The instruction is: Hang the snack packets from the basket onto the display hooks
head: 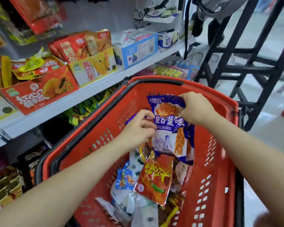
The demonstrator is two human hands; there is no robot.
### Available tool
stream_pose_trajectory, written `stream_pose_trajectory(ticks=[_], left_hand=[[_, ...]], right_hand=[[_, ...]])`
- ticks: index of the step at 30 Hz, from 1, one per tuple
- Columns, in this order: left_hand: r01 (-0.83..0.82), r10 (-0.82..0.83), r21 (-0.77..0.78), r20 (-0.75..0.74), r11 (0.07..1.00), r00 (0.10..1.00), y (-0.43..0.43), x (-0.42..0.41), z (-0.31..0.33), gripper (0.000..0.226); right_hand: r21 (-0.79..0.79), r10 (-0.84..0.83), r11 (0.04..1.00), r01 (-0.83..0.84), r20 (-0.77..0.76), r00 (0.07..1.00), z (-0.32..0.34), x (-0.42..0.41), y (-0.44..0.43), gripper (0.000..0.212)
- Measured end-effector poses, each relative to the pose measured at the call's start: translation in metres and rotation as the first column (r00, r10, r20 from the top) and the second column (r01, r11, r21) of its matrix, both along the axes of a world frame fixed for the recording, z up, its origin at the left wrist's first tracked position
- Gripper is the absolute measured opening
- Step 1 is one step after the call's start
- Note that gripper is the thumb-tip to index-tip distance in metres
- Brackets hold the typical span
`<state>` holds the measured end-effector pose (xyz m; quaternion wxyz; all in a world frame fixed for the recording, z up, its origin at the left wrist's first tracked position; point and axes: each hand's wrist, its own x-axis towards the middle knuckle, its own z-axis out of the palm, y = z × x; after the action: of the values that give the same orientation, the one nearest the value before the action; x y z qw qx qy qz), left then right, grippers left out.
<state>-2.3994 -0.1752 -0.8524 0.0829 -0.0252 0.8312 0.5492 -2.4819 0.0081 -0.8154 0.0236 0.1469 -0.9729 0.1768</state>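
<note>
Arms are extended over red basket point(97, 133); purple packet point(168, 128) is pinched at top by right hand point(196, 109), at left edge by left hand point(138, 127).

Red basket point(216, 174) holding loose snack packets point(154, 177), white shelf point(88, 94) beside it bearing opened snack cartons point(39, 90)

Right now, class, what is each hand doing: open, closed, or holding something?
Left hand: holds the purple snack packet.
Right hand: holds its top corner.
</note>
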Motion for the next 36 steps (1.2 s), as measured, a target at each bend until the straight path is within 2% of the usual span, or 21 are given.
stream_pose_trajectory(ticks=[1, 2, 3, 4, 6, 8, 9, 11, 12, 15, 18, 20, 23, 25, 28, 30, 32, 34, 36], left_hand=[[0.08, -0.051, -0.277, 0.112, 0.958, 0.992, 0.003, -0.004, -0.017, 0.02], [0.209, -0.093, -0.5, 0.246, 0.84, 0.965, 0.008, -0.007, -0.035, 0.017], [0.317, -0.101, -0.615, 0.359, 0.722, 0.928, 0.012, -0.011, -0.053, 0.031], [0.367, -0.059, -0.63, 0.454, 0.685, 0.889, 0.015, -0.014, -0.07, 0.049], [0.278, 0.068, -0.5, 0.568, 0.82, 0.82, 0.025, -0.015, -0.094, 0.086], [0.112, 0.137, -0.363, 0.593, 0.925, 0.793, 0.039, -0.011, -0.118, 0.104], [-0.002, 0.193, -0.324, 0.558, 0.946, 0.807, 0.046, -0.009, -0.133, 0.103], [-0.255, 0.359, -0.267, 0.494, 0.929, 0.792, 0.055, -0.009, -0.153, 0.084], [-0.304, 0.393, -0.255, 0.482, 0.918, 0.783, 0.058, -0.011, -0.156, 0.073], [-0.212, 0.383, -0.379, 0.463, 0.901, 0.8, 0.051, -0.021, -0.152, 0.039], [-0.102, 0.344, -0.562, 0.344, 0.821, 0.874, 0.034, -0.031, -0.126, 0.028], [-0.041, 0.264, -0.7, 0.214, 0.713, 0.941, 0.023, -0.035, -0.088, 0.032], [-0.008, 0.047, -0.831, 0.021, 0.557, 0.999, 0.005, -0.029, -0.016, 0.04], [-0.017, -0.062, -0.856, -0.058, 0.516, 0.996, -0.012, -0.011, 0.027, 0.041], [-0.081, -0.07, -0.776, -0.159, 0.626, 0.985, -0.038, 0.02, 0.076, 0.033], [-0.165, -0.03, -0.693, -0.26, 0.702, 0.965, -0.054, 0.035, 0.096, 0.039], [-0.259, 0.033, -0.598, -0.361, 0.759, 0.932, -0.068, 0.047, 0.108, 0.056], [-0.329, 0.098, -0.549, -0.408, 0.768, 0.908, -0.082, 0.056, 0.116, 0.082], [-0.383, 0.165, -0.545, -0.405, 0.746, 0.899, -0.093, 0.059, 0.12, 0.101]], right_hand=[[0.022, -0.032, 0.999, 0.031, 0.023, 0.999, -0.007, -0.003, 0.005, 0.01], [0.024, -0.043, 0.999, 0.042, 0.047, 0.998, -0.013, -0.004, 0.007, 0.007], [0.012, -0.049, 0.999, 0.048, 0.071, 0.996, -0.02, -0.004, 0.008, 0.006], [-0.009, -0.06, 0.998, 0.061, 0.082, 0.995, -0.024, -0.005, 0.008, 0.007], [-0.068, -0.096, 0.993, 0.1, 0.059, 0.994, -0.027, -0.01, 0.01, 0.014], [-0.088, -0.127, 0.988, 0.129, 0.025, 0.992, -0.027, -0.014, 0.013, 0.018], [-0.079, -0.135, 0.987, 0.137, 0.03, 0.99, -0.029, -0.015, 0.015, 0.018], [-0.062, -0.145, 0.987, 0.148, 0.047, 0.988, -0.029, -0.016, 0.017, 0.018], [-0.063, -0.15, 0.986, 0.153, 0.055, 0.987, -0.028, -0.017, 0.017, 0.02], [-0.067, -0.143, 0.987, 0.149, 0.088, 0.986, -0.027, -0.019, 0.017, 0.024], [-0.065, -0.137, 0.987, 0.144, 0.099, 0.986, -0.026, -0.02, 0.017, 0.029], [-0.065, -0.142, 0.987, 0.148, 0.092, 0.986, -0.023, -0.02, 0.018, 0.037], [-0.061, -0.09, 0.994, 0.094, 0.062, 0.994, -0.014, -0.02, 0.02, 0.048], [-0.088, 0.01, 0.996, -0.007, 0.037, 0.999, -0.002, -0.018, 0.018, 0.058], [-0.223, 0.168, 0.959, -0.175, -0.05, 0.984, 0.025, -0.015, 0.009, 0.063], [-0.335, 0.2, 0.914, -0.229, -0.12, 0.972, 0.046, -0.01, 0.001, 0.069], [-0.435, 0.176, 0.871, -0.227, -0.153, 0.972, 0.063, -0.003, -0.005, 0.079], [-0.551, 0.151, 0.809, -0.203, -0.139, 0.979, 0.075, 0.008, -0.013, 0.082], [-0.744, 0.194, 0.65, -0.154, -0.033, 0.98, 0.085, 0.016, -0.02, 0.064]])
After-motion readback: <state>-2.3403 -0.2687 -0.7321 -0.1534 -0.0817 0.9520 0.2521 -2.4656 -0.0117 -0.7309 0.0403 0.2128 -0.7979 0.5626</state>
